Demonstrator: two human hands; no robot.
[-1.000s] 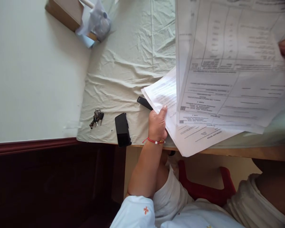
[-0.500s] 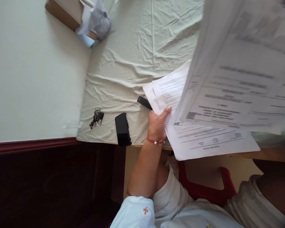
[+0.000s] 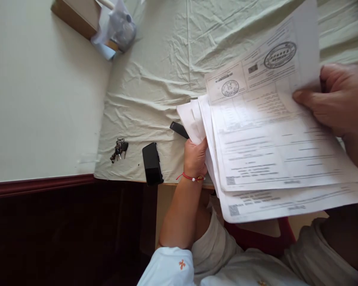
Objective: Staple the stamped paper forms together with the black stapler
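The left hand [image 3: 195, 158] grips the left edge of a stack of printed papers [image 3: 265, 159], its fingers closed around the sheets, and the right hand [image 3: 335, 97] pinches the top sheet near its far corner, thumb pressed on the paper. The papers are white forms with lines of small text, table boxes, two round stamps near the far edge and small square codes near the close edge; the sheets are fanned slightly, so their edges show one under another. The stack is held over the near edge of a table covered with a wrinkled pale green cloth [image 3: 161, 79]. Left of the left hand lie a black phone [image 3: 152, 163] and a bunch of keys [image 3: 118, 148].
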